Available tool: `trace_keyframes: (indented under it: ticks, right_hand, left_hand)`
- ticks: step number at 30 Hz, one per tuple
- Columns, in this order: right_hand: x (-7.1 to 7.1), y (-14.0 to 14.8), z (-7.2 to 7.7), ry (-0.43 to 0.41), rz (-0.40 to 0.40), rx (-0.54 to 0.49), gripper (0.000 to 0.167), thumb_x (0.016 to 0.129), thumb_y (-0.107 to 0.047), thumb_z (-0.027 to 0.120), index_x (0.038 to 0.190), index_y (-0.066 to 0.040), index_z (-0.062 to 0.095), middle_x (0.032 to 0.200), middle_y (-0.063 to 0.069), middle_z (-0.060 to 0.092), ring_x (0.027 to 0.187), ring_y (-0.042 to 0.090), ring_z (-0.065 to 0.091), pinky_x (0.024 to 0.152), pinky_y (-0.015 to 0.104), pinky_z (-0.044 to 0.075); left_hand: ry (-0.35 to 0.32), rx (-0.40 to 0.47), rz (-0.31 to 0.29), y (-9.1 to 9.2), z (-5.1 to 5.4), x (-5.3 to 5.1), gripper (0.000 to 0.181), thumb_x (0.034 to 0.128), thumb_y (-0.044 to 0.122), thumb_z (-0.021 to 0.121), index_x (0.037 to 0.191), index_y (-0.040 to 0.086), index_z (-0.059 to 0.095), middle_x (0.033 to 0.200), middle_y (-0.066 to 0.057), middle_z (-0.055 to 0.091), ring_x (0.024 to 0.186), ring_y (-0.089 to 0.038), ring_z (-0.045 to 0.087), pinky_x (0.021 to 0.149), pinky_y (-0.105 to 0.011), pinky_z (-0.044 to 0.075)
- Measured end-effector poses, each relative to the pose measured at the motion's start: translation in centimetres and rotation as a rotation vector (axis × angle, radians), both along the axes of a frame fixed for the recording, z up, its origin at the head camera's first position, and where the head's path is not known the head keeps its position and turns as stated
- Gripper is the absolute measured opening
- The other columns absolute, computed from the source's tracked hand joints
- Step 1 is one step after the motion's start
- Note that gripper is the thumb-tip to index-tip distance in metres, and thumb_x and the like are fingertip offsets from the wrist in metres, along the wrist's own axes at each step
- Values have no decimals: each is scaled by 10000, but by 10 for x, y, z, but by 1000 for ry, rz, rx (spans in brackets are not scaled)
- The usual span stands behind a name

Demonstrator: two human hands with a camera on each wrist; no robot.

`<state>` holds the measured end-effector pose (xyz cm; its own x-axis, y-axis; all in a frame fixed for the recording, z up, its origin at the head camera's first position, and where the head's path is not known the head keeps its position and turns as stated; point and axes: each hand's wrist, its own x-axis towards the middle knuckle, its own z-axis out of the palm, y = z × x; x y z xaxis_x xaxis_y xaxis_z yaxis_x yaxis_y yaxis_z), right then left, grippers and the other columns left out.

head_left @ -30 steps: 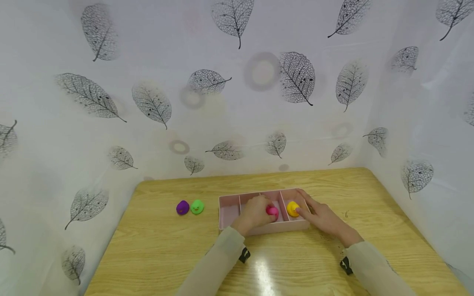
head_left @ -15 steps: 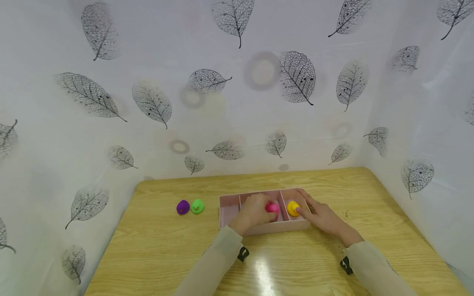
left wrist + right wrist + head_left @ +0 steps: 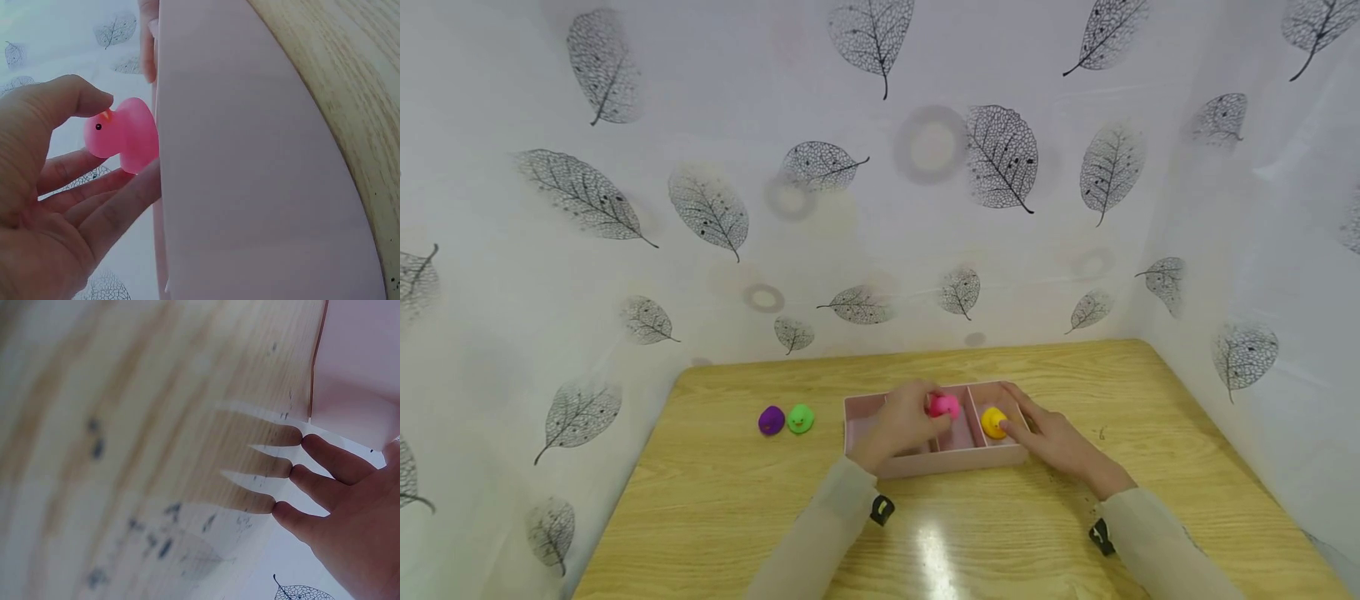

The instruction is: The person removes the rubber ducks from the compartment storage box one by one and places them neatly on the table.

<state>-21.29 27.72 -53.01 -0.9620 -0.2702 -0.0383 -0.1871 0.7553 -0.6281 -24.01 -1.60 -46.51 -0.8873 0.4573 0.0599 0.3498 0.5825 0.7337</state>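
Note:
In the head view, my left hand [image 3: 904, 423] holds a pink rubber duck [image 3: 945, 406] over the pink divided box [image 3: 951, 460], at the compartment left of the rightmost. The left wrist view shows the thumb on the head of the pink duck [image 3: 139, 132] and fingers beneath it. My right hand [image 3: 1060, 444] grips the box's right end, its thumb over the rim by a yellow rubber duck [image 3: 993, 422] in the rightmost compartment. Fingertips of the right hand [image 3: 350, 500] touch the table outside the box in the right wrist view.
Left of the box, a purple rubber duck [image 3: 771, 421] and a green rubber duck [image 3: 801, 418] sit side by side on the wooden table [image 3: 715, 500]. A white leaf-print sheet [image 3: 880, 233] hangs around the table's back and sides.
My left hand has lifted the pink duck from low in its compartment, up and slightly left. The right hand and the box stay where they were.

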Motion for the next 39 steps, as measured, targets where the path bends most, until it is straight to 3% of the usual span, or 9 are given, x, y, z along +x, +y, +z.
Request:
trace_keyframes:
  ticks: [6, 11, 18, 24, 29, 39]
  right_hand:
    - [-1, 0, 0, 1, -2, 5, 759, 1071, -551, 506, 1701, -293, 173, 1489, 318, 564, 1147, 380, 686, 993, 673, 528]
    - [0, 0, 0, 1, -1, -1, 756, 1072, -546, 509, 1701, -294, 174, 1461, 311, 590, 1067, 313, 684, 972, 640, 537]
    - [0, 0, -1, 4, 1, 1, 755, 1075, -542, 508, 1701, -284, 175, 1440, 308, 607, 1022, 278, 684, 949, 608, 551]
    - [-1, 0, -2, -8, -6, 5, 763, 1074, -558, 498, 1704, -292, 159, 1424, 289, 623, 933, 229, 637, 922, 549, 542]
    - [-1, 0, -1, -4, -5, 1, 765, 1074, -550, 504, 1704, -285, 160, 1401, 287, 638, 899, 221, 621, 896, 521, 538]
    - [-1, 1, 0, 7, 6, 10, 759, 1079, -528, 507, 1704, -269, 163, 1451, 310, 598, 963, 240, 657, 929, 590, 552]
  left_hand:
    - [-65, 104, 49, -7, 2, -1, 298, 874, 178, 827, 1147, 109, 731, 1064, -70, 738, 858, -142, 670, 706, -221, 589]
    - [-21, 183, 59, -14, 0, -6, 299, 850, 133, 816, 1133, 90, 726, 1177, -118, 727, 976, -241, 741, 720, -235, 621]
    - [24, 271, 73, -27, -2, -8, 319, 853, 107, 791, 1166, 65, 744, 1169, -127, 744, 932, -289, 735, 671, -249, 617]
    - [60, 306, 98, -39, -5, -11, 309, 872, 133, 796, 1169, 70, 741, 1141, -144, 747, 902, -283, 735, 706, -257, 621]
    - [38, 323, 130, -50, -7, -14, 310, 900, 172, 797, 1191, 91, 728, 1219, -128, 722, 997, -270, 726, 756, -289, 637]
    - [41, 340, 188, -70, -6, -14, 331, 881, 124, 781, 1207, 88, 738, 1262, -140, 721, 1021, -317, 733, 735, -305, 645]
